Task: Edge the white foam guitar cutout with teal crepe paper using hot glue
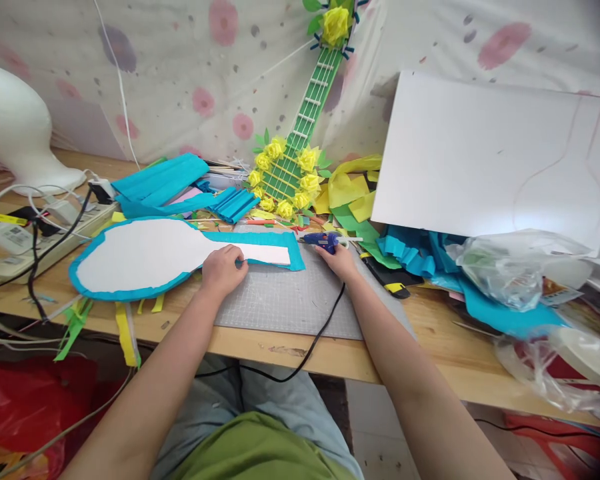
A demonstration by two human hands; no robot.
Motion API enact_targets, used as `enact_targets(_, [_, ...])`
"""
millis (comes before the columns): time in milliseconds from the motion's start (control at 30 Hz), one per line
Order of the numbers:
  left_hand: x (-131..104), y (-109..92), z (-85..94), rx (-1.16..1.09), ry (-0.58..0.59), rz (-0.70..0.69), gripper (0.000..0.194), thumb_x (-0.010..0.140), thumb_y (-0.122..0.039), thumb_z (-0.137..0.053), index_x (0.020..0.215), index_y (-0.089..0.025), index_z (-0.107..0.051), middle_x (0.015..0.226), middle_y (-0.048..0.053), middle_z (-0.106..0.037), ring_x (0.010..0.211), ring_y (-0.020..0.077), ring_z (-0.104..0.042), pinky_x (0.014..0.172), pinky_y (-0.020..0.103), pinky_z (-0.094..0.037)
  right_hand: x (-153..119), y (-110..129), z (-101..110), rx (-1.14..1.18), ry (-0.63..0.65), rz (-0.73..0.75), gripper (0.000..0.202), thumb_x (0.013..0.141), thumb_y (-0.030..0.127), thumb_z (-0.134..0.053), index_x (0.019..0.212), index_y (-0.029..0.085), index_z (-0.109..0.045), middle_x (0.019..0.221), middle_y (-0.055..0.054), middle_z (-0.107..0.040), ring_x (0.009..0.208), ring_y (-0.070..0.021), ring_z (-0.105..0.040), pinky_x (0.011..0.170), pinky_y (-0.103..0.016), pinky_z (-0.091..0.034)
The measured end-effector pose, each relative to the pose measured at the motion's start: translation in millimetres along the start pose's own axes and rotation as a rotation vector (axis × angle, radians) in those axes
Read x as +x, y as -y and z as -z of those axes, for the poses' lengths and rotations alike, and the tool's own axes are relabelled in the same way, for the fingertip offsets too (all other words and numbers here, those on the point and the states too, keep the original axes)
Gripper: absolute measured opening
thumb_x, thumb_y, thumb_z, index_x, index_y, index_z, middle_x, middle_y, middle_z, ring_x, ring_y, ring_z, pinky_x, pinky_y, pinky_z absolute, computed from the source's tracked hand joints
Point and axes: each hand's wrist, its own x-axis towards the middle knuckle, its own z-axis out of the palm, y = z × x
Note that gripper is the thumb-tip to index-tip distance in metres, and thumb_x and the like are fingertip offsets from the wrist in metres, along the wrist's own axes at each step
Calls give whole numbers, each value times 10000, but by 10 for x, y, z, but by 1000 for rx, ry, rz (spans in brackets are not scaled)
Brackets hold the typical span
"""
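Observation:
A white guitar-shaped cutout (pixel 139 257) lies flat with its neck pointing right, edged with blue crepe paper (pixel 296 252) that sticks out past the neck's end. My left hand (pixel 223 269) is closed at the neck, its curled fingers gripping the lower edge near the body. In my right hand (pixel 339 259) is a dark blue hot glue gun (pixel 323 239), nozzle facing left just beyond the neck's tip. A white glue stick (pixel 350 239) pokes out of its back, and a black cord hangs below. Under the neck and both hands is a grey cutting mat (pixel 285 303).
A green paper guitar with yellow flowers (pixel 300 140) leans on the wall. At right stand a white board (pixel 480 153) with a drawn outline, a utility knife (pixel 390 283) and a plastic bag (pixel 510 267). At left are a power strip (pixel 55 243) and a foam head (pixel 15 127).

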Motion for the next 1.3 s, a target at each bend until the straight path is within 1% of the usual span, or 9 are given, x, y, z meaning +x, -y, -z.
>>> enact_targets(100, [3, 3, 32, 14, -2, 22, 28, 698, -214, -508, 673, -221, -519, 811, 18, -642, 783, 208, -594, 657, 321, -412, -3, -13, -7, -41, -45, 3, 472, 750, 556, -519, 944, 143, -637, 915, -143, -669, 890, -276, -624, 732, -359, -462])
enact_targets(267, [4, 18, 72, 32, 15, 46, 26, 683, -210, -508, 660, -222, -512, 799, 24, -634, 779, 213, -586, 638, 325, -402, -17, -55, -10, -31, 2, 19, 509, 729, 605, -513, 929, 155, -639, 890, -130, -674, 857, -272, -626, 724, -362, -462])
enact_targets(400, [3, 16, 75, 46, 20, 38, 33, 679, -203, -508, 652, -221, -501, 786, 26, -630, 782, 216, -582, 641, 328, -400, 37, 59, -53, -12, -17, 4, 497, 768, 580, -477, 991, 162, -626, 971, -131, -666, 926, -271, -614, 763, -357, -453])
enact_targets(567, [2, -1, 87, 60, 37, 22, 36, 686, -199, -509, 656, -216, -497, 772, 26, -625, 790, 211, -579, 656, 325, -400, 103, 166, -113, -97, -46, -54, 563, 754, 611, -470, 963, 114, -631, 942, -178, -656, 925, -295, -611, 757, -366, -450])
enact_targets(767, [8, -20, 90, 65, 43, 29, 32, 695, -199, -498, 666, -212, -501, 786, 21, -628, 804, 208, -574, 661, 318, -393, 146, 165, -171, 56, -119, -86, 565, 764, 620, -448, 986, 133, -626, 932, -137, -671, 894, -272, -623, 740, -334, -453])
enact_targets(967, [3, -10, 68, 60, 44, 28, 36, 699, -196, -500, 666, -210, -498, 781, 22, -623, 807, 202, -571, 666, 313, -395, 277, 259, -239, -49, -58, -81, 521, 771, 572, -487, 1031, 140, -613, 987, -149, -662, 940, -281, -611, 767, -349, -440])
enact_targets(1200, [-4, -10, 76, 49, 42, -2, 22, 703, -187, -512, 710, -207, -516, 820, 25, -624, 828, 210, -572, 696, 326, -406, 160, 159, -130, -84, -5, -84, 532, 750, 606, -491, 988, 141, -591, 992, -153, -646, 926, -270, -604, 735, -332, -430])
enact_targets(1233, [-3, -10, 81, 45, 39, -12, 41, 701, -191, -524, 739, -206, -526, 841, 27, -624, 842, 214, -571, 710, 330, -408, 124, 150, -107, -90, -27, -64, 533, 733, 604, -516, 990, 142, -578, 987, -150, -641, 921, -268, -598, 731, -332, -427])
enact_targets(1300, [-2, -10, 86, 40, 37, -44, 118, 697, -210, -559, 814, -205, -544, 896, 33, -622, 884, 223, -566, 751, 340, -410, 27, 150, -67, -137, -158, -10, 541, 682, 579, -592, 984, 133, -543, 976, -152, -622, 922, -270, -575, 738, -337, -418])
